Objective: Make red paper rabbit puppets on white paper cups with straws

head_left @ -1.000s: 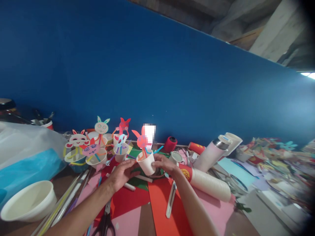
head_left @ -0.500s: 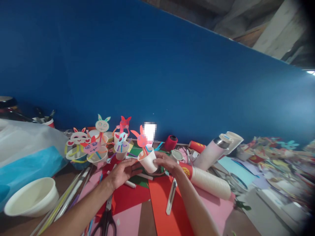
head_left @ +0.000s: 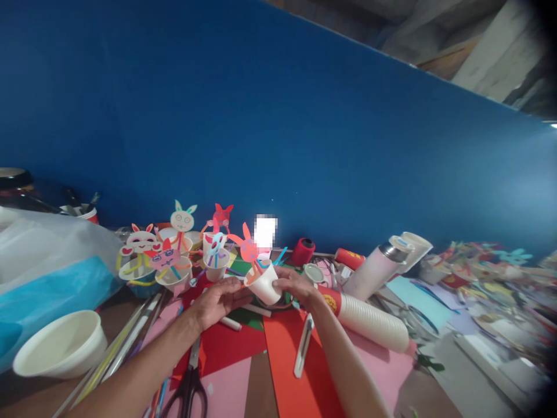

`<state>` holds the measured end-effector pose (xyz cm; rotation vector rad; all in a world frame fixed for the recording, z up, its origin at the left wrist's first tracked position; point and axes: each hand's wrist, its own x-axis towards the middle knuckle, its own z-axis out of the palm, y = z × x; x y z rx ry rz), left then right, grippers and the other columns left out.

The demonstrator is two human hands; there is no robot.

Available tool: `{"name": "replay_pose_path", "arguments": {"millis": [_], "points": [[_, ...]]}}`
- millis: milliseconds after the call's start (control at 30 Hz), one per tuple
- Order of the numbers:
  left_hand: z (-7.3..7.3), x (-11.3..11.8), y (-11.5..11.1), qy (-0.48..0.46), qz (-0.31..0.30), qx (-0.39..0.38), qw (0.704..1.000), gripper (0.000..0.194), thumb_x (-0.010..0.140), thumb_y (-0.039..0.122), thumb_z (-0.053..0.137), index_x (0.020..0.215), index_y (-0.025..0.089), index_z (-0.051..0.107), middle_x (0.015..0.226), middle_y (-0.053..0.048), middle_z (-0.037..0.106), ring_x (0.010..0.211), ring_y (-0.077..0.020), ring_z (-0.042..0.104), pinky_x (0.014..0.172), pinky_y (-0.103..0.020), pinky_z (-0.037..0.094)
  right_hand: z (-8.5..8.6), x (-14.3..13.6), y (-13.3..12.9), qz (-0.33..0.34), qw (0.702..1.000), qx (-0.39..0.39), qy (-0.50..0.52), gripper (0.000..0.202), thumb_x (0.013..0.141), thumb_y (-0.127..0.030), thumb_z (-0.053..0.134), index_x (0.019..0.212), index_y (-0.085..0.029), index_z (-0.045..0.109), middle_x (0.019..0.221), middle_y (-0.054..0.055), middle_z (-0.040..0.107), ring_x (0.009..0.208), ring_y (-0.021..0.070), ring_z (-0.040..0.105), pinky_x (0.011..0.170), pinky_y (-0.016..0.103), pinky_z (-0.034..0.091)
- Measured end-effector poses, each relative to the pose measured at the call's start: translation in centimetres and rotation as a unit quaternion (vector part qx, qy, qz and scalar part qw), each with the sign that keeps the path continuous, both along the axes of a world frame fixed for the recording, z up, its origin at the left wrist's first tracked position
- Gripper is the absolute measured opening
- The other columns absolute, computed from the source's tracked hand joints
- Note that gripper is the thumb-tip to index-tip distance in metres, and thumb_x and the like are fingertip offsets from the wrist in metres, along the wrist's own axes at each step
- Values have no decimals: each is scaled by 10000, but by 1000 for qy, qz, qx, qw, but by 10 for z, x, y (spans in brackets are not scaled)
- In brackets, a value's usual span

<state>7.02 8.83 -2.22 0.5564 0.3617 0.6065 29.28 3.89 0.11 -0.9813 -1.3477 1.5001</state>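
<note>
My right hand [head_left: 293, 285] holds a white paper cup [head_left: 264, 284], thumb at its near side and fingers behind, with the cup tilted toward the left. An orange rabbit-shaped paper cutout [head_left: 249, 251] rises from the cup, and blue strips [head_left: 278, 258] stick out at its right. At the cup's left rim, my left hand [head_left: 224, 299] has its thumb and forefinger drawn together beside a thin orange strip. Whatever lies between those fingertips is too small to make out. Left of the hands stands a cup with a white-and-blue cutout [head_left: 215, 264].
More cups with animal cutouts [head_left: 181, 220] crowd the left back. Scissors [head_left: 189, 386], a box cutter [head_left: 303, 347] and red paper [head_left: 287, 371] lie in front. A cup stack [head_left: 372, 322] and a thermos [head_left: 374, 270] sit right; a white bowl [head_left: 61, 345] stands left. A blue wall rises behind.
My left hand's fingers have closed together at the cup's left rim. The rabbit cutout has tipped slightly left. My right hand keeps its hold on the cup.
</note>
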Motion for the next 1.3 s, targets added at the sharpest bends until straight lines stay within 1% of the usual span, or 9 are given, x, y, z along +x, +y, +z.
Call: {"name": "replay_pose_path", "arguments": {"millis": [167,333,500,633,733,933,1133,1300], "points": [[2,-1,0,1,-13,15,1000,84,703,40,562,685,110,604,801,-61,673,892,-238,616,886,-413,420,-5,3,3,4,1000,-3,2,405,650,-274,641,1031,-146,587,920,40,617,779,155,551,682,244,393],[2,-2,2,5,-21,28,999,116,693,17,545,681,113,609,822,-51,671,882,-226,616,892,-411,419,-6,4,3,0,1000,-8,-4,429,640,-274,649,1046,-152,586,922,38,617,780,152,543,662,232,393],[4,-1,2,27,-12,28,999,112,683,20,556,690,119,609,812,-44,672,873,-219,620,869,-391,440,-6,4,3,-1,1000,-8,-10,421,641,-273,652,1040,-155,589,909,33,622,786,154,547,678,237,392],[8,2,0,43,1,25,999,61,696,69,579,684,124,603,792,-45,678,833,-210,633,785,-348,487,-4,2,3,-1,1000,4,-11,386,651,-264,650,1017,-155,595,920,31,624,804,157,553,711,248,387],[8,3,0,43,3,38,998,29,713,112,585,731,123,605,828,-64,676,843,-217,629,738,-333,503,-3,1,3,-1,1000,12,-10,380,647,-269,656,1005,-157,594,942,35,622,823,167,557,743,270,389],[5,4,-2,61,9,81,995,80,744,168,586,820,144,591,831,-57,661,843,-203,623,687,-317,518,-3,1,2,-2,1000,9,-20,402,654,-275,661,1030,-165,574,1008,46,606,911,192,542,804,314,389],[2,5,0,73,19,108,991,75,745,208,590,797,158,572,872,-50,635,900,-218,600,655,-312,528,-6,1,4,2,999,14,-31,395,650,-276,672,1013,-151,582,985,56,612,912,196,547,795,315,405],[-3,6,3,88,38,115,989,125,738,239,599,833,164,571,854,-48,630,857,-204,607,587,-284,531,-2,-3,5,34,998,20,-49,415,662,-323,659,1028,-141,581,971,63,614,899,195,551,792,319,414]]}}
